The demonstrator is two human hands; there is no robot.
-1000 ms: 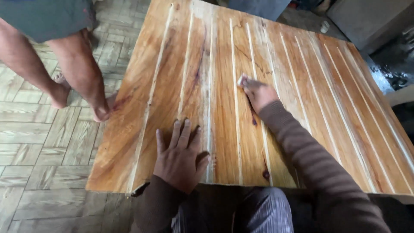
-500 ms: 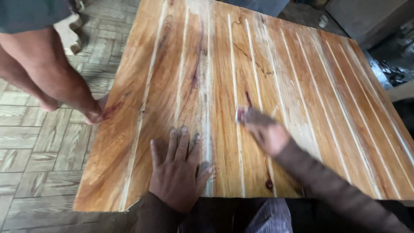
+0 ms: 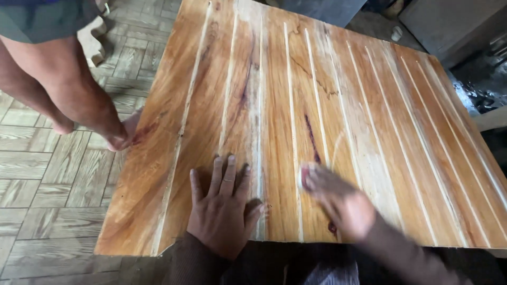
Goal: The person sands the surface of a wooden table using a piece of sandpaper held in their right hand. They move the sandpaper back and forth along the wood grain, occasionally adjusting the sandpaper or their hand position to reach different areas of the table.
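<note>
A large orange-brown wooden panel [image 3: 274, 95] with pale filled grooves running lengthwise lies in front of me. My left hand [image 3: 222, 211] rests flat on its near edge, fingers spread, holding nothing. My right hand [image 3: 338, 203] is blurred with motion just to the right, pressing a small piece of sandpaper [image 3: 304, 177] against the wood under its fingertips. A dark red streak [image 3: 311, 137] in the grain runs just beyond that hand.
Another person's bare legs and feet [image 3: 84, 105] stand on the parquet-patterned floor [image 3: 47, 179] at the panel's left edge. Dark clutter and a grey box [image 3: 465, 37] sit past the far right corner.
My right hand has slid back toward me along the panel, from the middle to near the front edge. My left hand stayed planted. The other person's legs shifted slightly.
</note>
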